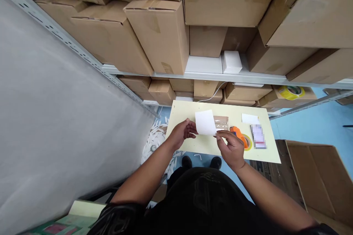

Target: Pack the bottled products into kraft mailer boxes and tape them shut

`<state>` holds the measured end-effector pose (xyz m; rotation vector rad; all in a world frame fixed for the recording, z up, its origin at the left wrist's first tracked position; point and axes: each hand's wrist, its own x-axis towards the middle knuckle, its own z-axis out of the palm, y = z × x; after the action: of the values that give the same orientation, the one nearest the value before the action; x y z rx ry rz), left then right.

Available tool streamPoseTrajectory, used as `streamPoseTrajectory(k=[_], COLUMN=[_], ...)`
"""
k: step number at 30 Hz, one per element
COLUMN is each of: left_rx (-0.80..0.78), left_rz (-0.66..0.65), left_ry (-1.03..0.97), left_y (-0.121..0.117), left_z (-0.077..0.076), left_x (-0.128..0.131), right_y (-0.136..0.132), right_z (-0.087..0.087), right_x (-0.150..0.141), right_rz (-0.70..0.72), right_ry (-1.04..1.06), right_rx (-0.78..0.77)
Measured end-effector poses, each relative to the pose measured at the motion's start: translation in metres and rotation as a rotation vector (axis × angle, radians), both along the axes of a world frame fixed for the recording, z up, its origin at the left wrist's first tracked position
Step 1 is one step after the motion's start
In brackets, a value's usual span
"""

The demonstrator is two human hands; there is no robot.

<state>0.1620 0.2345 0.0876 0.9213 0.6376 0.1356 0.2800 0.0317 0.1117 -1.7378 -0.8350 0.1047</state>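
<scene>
Both hands hold a white sheet of paper above a pale yellow tabletop. My left hand pinches its left edge and my right hand pinches its lower right corner. Just behind the sheet lies a small brown packet wrapped in clear film. An orange tape dispenser with a tape roll sits right beside my right hand. Further right lie a white slip and a printed card.
Metal shelving stacked with cardboard boxes fills the space ahead. A yellow tape roll rests on a lower box. Paper scraps litter the blue floor at left. An open carton stands at right, and a grey wall at left.
</scene>
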Motion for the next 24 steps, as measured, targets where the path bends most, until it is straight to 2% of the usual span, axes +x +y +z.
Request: streamPoseTrajectory(k=[4,7,10,12,15,20,24], left_rx=[-0.084,-0.073,-0.015,0.024,0.093,0.199,0.2], left_rz=[-0.212,-0.342,-0.403,-0.4,-0.293,0.044,0.182], left_ry=[0.053,0.059,0.066,0.07,0.061,0.024,0.066], left_y=[0.031,0.042,0.043,0.041,0.033,0.012,-0.013], left_z=[-0.01,-0.013,-0.013,-0.011,-0.007,-0.003,-0.009], left_x=[0.027,0.042,0.051,0.054,0.053,0.044,0.037], right_y=[-0.011,-0.016,-0.019,-0.021,-0.022,-0.017,-0.016], right_z=[0.007,0.01,0.008,0.004,-0.005,-0.025,-0.039], right_x=[0.006,0.009,0.01,0.01,0.012,0.018,0.021], right_rz=[0.089,0.13,0.147,0.133,0.09,-0.071,-0.065], right_ry=[0.102,0.112,0.12,0.149,0.28,0.71,0.933], right_rx=[-0.002,0.002,-0.005,-0.022,-0.022,0.121,0.143])
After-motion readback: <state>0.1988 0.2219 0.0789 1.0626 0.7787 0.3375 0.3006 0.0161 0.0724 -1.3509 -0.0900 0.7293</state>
